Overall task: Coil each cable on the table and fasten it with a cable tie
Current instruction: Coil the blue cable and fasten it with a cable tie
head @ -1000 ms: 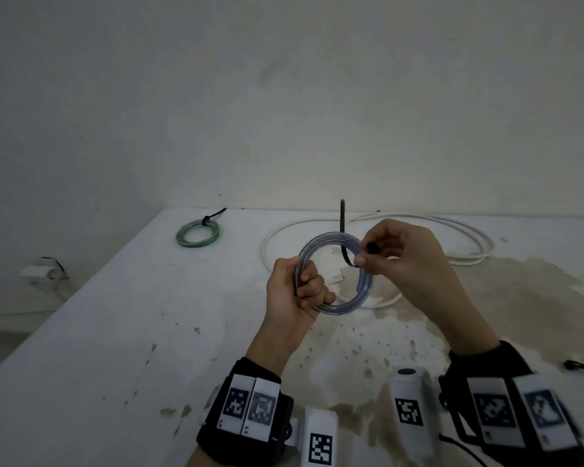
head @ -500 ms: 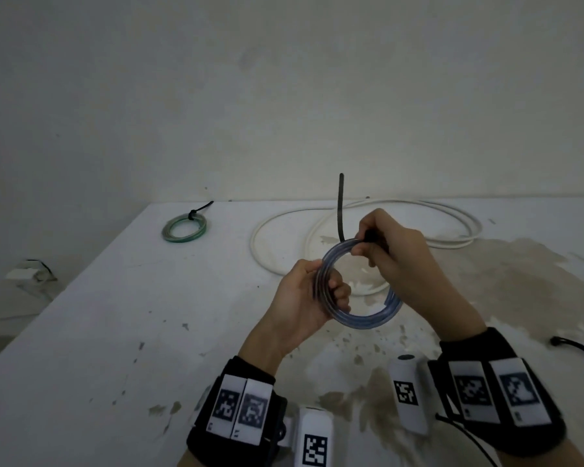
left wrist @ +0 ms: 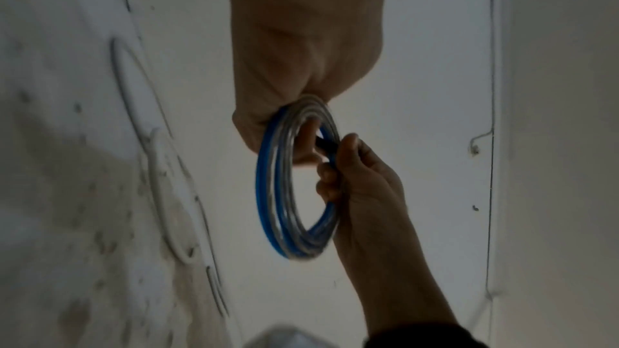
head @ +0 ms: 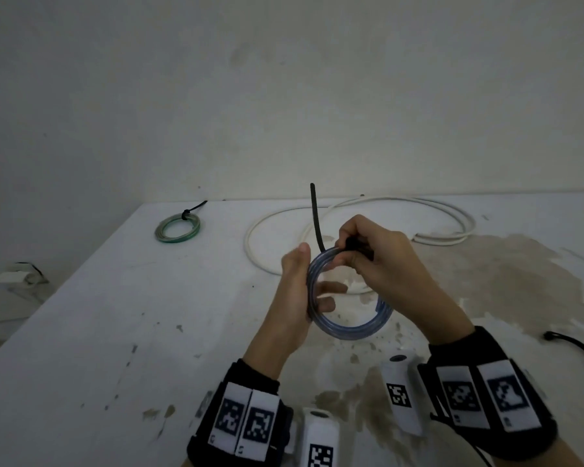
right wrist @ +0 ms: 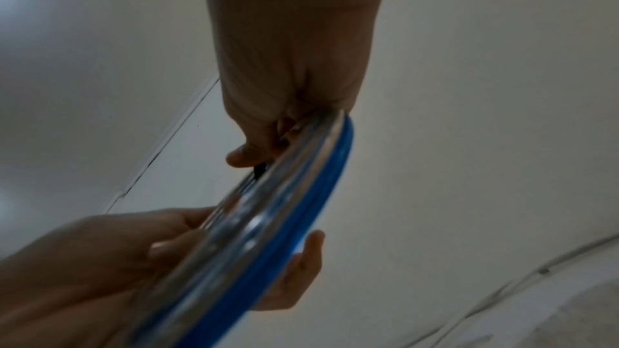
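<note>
Cable [head: 349, 326], blue and clear, is wound into a small ring of several turns and held up in the air above the tabletop [head: 81, 332], between both hands. It looks light and springy: the turns would likely fan apart if the grip slackened, so the hold belongs across the whole bundle, not on one strand. The left hand [head: 292, 298] does that, its fingers curled through the ring and its thumb along the outer edge, clamping the left side of the ring. The right hand [head: 381, 264] is closed at the top of the ring, pinching a black cable tie [head: 316, 219] whose free tail stands upright behind the ring. The tie seems thin and stiff enough to keep its shape; its head is hidden under the fingers, so whether the tail is threaded cannot be told. Pulling it snug probably calls for a firm pinch right at the head while the left hand keeps the turns stacked.

Farther back on the tabletop, a long white cable [head: 351, 210] lies in loose open loops, not yet coiled. At the far left corner lies a green coil [head: 177, 227], already tied with a black tie. A black cord [head: 573, 345] enters from the right edge.
</note>
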